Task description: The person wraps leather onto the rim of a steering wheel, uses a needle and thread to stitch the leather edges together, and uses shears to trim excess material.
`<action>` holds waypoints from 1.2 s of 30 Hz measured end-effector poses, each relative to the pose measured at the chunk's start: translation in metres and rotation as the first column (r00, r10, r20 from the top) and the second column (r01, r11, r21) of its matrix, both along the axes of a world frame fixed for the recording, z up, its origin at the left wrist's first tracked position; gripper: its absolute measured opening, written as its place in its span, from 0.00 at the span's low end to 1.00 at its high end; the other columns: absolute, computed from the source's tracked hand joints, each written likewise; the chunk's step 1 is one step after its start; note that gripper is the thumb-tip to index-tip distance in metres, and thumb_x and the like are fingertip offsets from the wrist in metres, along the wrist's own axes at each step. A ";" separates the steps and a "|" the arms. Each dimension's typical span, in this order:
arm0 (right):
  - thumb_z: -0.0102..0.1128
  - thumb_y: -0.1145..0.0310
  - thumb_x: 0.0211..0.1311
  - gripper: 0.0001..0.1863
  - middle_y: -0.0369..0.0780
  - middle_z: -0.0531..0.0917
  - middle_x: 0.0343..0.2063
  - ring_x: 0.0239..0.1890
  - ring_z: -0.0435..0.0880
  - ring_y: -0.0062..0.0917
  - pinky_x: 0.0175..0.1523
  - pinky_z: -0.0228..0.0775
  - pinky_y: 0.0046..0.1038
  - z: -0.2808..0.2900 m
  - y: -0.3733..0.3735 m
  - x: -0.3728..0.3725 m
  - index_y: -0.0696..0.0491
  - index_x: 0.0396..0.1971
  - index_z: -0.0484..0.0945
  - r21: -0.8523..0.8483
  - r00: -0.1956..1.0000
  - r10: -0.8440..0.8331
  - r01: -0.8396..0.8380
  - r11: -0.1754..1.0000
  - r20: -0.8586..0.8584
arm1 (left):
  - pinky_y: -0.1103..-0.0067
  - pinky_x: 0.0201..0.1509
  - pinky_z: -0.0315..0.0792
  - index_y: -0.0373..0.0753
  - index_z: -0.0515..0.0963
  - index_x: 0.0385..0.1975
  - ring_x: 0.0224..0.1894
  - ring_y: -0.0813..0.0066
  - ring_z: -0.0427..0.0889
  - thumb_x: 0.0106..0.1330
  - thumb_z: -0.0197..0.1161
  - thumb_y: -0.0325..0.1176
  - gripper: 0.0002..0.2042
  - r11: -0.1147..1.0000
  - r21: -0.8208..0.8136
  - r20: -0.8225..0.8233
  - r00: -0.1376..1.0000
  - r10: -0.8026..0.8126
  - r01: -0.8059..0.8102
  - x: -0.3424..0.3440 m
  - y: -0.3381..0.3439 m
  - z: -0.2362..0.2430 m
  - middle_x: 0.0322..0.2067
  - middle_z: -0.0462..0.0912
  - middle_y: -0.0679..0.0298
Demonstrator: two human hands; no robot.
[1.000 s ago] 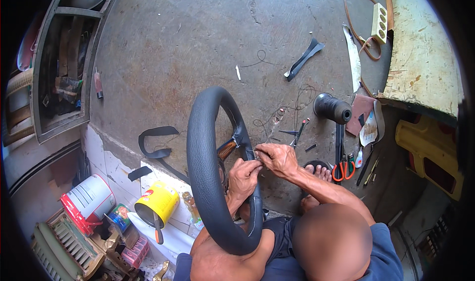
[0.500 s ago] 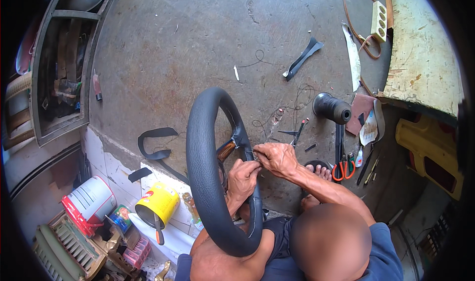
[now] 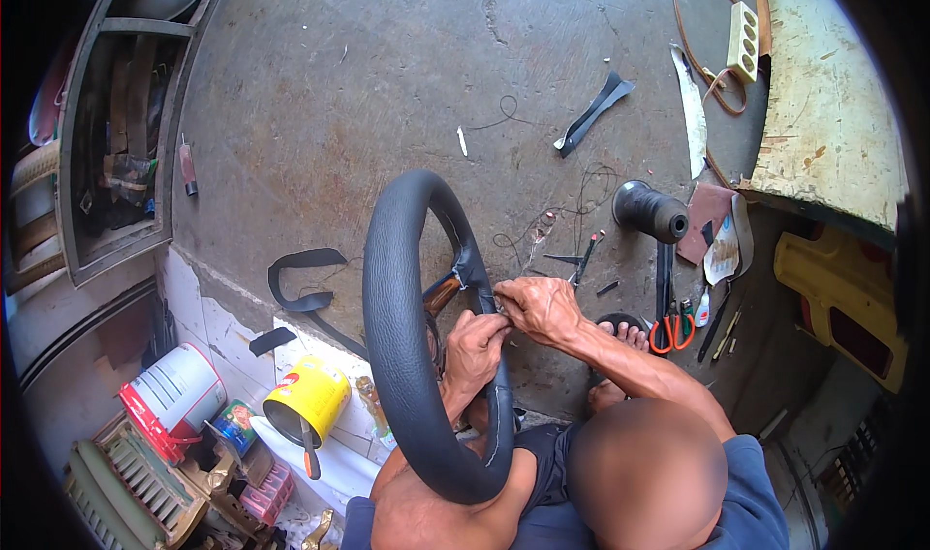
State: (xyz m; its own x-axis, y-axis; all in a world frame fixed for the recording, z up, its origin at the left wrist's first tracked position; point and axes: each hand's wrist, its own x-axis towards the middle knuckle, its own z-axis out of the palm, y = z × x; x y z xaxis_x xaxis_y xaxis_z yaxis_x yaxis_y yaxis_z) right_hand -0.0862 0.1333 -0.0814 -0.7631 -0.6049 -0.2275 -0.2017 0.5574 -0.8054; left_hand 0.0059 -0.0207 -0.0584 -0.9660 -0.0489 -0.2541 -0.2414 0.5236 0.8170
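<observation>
Nothing you can read cleanly from here! Down on your left, the white-and-red bucket (image 3: 176, 395) shows a printed label, its lettering too small to make out. Right beside it, the small can (image 3: 235, 426) wears a colourful wrapper, the yellow tin (image 3: 325, 387) flashes a red mark, and over right, a white packet (image 3: 722, 258) carries bluish print, illegible.

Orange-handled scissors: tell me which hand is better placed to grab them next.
Right, probably: the right hand is nearer the scissors, while the left hand is farther off, seen mostly within the ring of the steering wheel.
</observation>
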 end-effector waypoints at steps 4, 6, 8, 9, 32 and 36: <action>0.60 0.67 0.61 0.08 0.48 0.85 0.25 0.30 0.87 0.45 0.34 0.78 0.45 -0.004 0.000 -0.002 0.54 0.33 0.84 0.021 1.000 0.011 -0.011 1.000 -0.010 | 0.71 0.42 0.74 0.34 0.86 0.34 0.33 0.59 0.81 0.57 0.67 0.20 0.06 1.000 0.027 0.012 1.000 -0.002 0.002 -0.001 0.002 -0.003 0.33 0.89 0.58; 0.60 0.68 0.60 0.06 0.48 0.85 0.25 0.30 0.87 0.45 0.33 0.78 0.45 -0.002 -0.004 -0.001 0.54 0.31 0.84 -0.005 1.000 0.018 -0.018 1.000 -0.015 | 0.71 0.42 0.74 0.34 0.86 0.34 0.33 0.60 0.82 0.57 0.67 0.20 0.06 1.000 0.025 0.009 1.000 0.000 0.000 0.000 -0.002 0.000 0.33 0.89 0.58; 0.60 0.68 0.60 0.06 0.48 0.85 0.24 0.30 0.87 0.46 0.33 0.78 0.45 -0.003 -0.006 0.000 0.54 0.31 0.83 -0.018 1.000 0.021 -0.021 1.000 -0.017 | 0.71 0.42 0.73 0.34 0.86 0.34 0.33 0.60 0.82 0.57 0.67 0.20 0.06 1.000 0.030 0.004 1.000 -0.001 0.001 0.000 -0.003 0.000 0.33 0.89 0.58; 0.61 0.69 0.60 0.06 0.49 0.84 0.24 0.30 0.87 0.46 0.33 0.78 0.45 -0.003 -0.006 0.000 0.55 0.30 0.83 -0.026 1.000 0.022 -0.023 0.999 -0.021 | 0.71 0.43 0.73 0.34 0.86 0.34 0.33 0.60 0.82 0.57 0.67 0.20 0.06 0.999 0.035 0.014 1.000 0.000 -0.001 0.002 -0.003 0.000 0.34 0.89 0.58; 0.62 0.68 0.63 0.10 0.48 0.86 0.29 0.35 0.87 0.47 0.40 0.78 0.43 -0.026 -0.004 0.003 0.54 0.40 0.86 -0.121 0.992 -0.015 0.031 0.992 0.127 | 0.72 0.42 0.74 0.36 0.87 0.35 0.34 0.61 0.81 0.59 0.70 0.23 0.06 0.999 0.036 0.010 1.000 -0.022 0.022 0.003 -0.007 -0.004 0.36 0.90 0.59; 0.63 0.67 0.63 0.10 0.48 0.86 0.31 0.36 0.87 0.46 0.40 0.78 0.43 -0.029 0.000 0.002 0.54 0.41 0.86 -0.114 0.986 -0.028 0.048 0.992 0.165 | 0.72 0.42 0.74 0.36 0.87 0.35 0.34 0.61 0.82 0.59 0.70 0.23 0.06 0.998 0.058 -0.003 0.999 -0.035 0.035 0.002 -0.005 -0.009 0.36 0.90 0.59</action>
